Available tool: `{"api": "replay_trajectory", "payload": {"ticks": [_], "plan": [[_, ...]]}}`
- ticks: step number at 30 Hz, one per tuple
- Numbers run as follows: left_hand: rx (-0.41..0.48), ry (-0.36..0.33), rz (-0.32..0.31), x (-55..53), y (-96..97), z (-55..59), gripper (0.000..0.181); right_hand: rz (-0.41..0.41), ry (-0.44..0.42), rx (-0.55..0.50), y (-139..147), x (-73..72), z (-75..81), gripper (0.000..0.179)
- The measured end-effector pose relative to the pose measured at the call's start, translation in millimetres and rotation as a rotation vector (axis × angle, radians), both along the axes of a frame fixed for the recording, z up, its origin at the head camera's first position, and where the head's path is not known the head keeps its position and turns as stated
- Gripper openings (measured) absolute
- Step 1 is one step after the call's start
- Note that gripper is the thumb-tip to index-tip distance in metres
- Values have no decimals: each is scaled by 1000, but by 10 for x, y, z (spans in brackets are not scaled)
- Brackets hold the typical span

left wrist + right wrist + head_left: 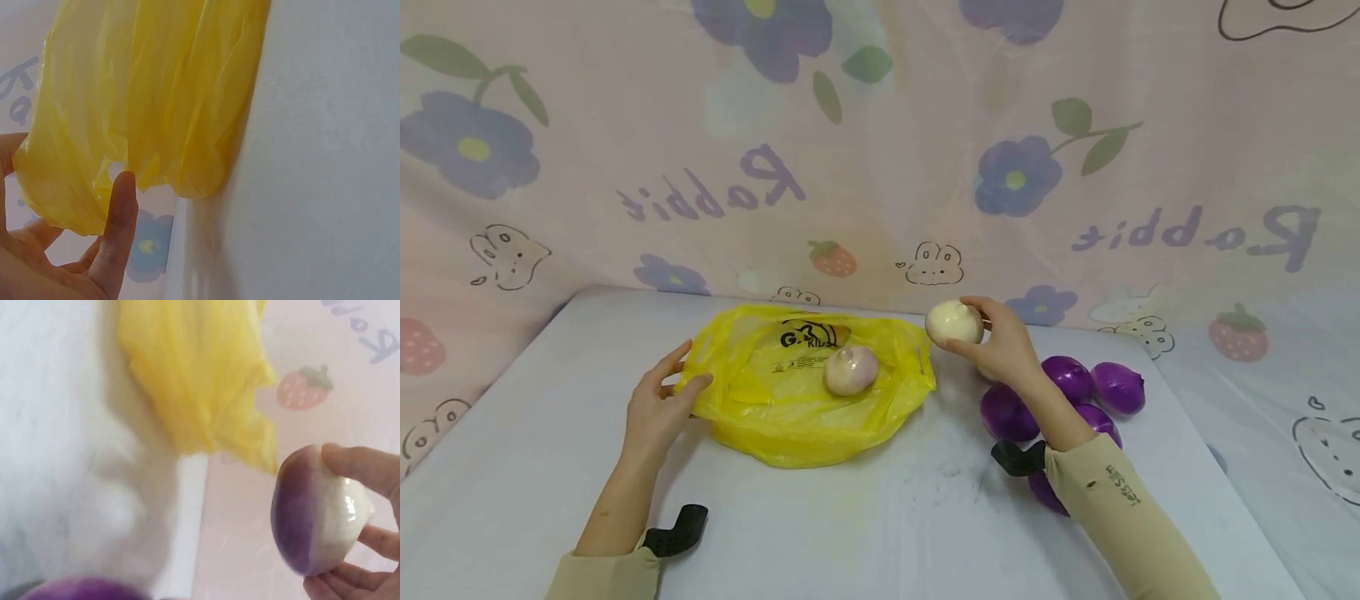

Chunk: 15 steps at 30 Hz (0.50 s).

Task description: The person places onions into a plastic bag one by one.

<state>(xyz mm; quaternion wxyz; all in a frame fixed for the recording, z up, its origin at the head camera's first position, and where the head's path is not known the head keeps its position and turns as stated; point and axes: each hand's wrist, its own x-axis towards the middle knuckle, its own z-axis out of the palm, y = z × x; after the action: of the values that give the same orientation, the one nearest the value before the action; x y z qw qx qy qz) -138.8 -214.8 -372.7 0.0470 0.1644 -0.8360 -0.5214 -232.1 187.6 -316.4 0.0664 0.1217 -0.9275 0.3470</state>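
A yellow plastic bag [820,433] lies on the table with its mouth spread upward and one pale pinkish turnip [851,372] inside. At its left edge, my left hand [658,408] holds the plastic between thumb and fingers; the left wrist view shows the thumb [119,231] against the hanging folds. My right hand [1003,346] grips another turnip [953,322] beside the bag's right rim, above the table. White with a pointed tip on one side, this turnip [319,512] is purple on the other in the right wrist view.
Several purple turnips [1118,388] lie grouped on the right of the white table [880,533], partly hidden under my right forearm. A printed cloth [880,167] with flowers, rabbits and strawberries hangs behind the table. Black wrist mounts [677,531] sit at both sleeves.
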Motion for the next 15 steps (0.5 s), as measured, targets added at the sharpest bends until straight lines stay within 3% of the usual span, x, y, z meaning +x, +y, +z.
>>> {"api": "replay_trajectory", "payload": {"ticks": [5, 15], "plan": [[8, 4, 2, 2, 13, 3, 63, 108, 11, -55, -186, 51, 49, 70], [7, -7, 10, 19, 29, 12, 64, 331, -11, -9, -494, 148, 105, 65]]}}
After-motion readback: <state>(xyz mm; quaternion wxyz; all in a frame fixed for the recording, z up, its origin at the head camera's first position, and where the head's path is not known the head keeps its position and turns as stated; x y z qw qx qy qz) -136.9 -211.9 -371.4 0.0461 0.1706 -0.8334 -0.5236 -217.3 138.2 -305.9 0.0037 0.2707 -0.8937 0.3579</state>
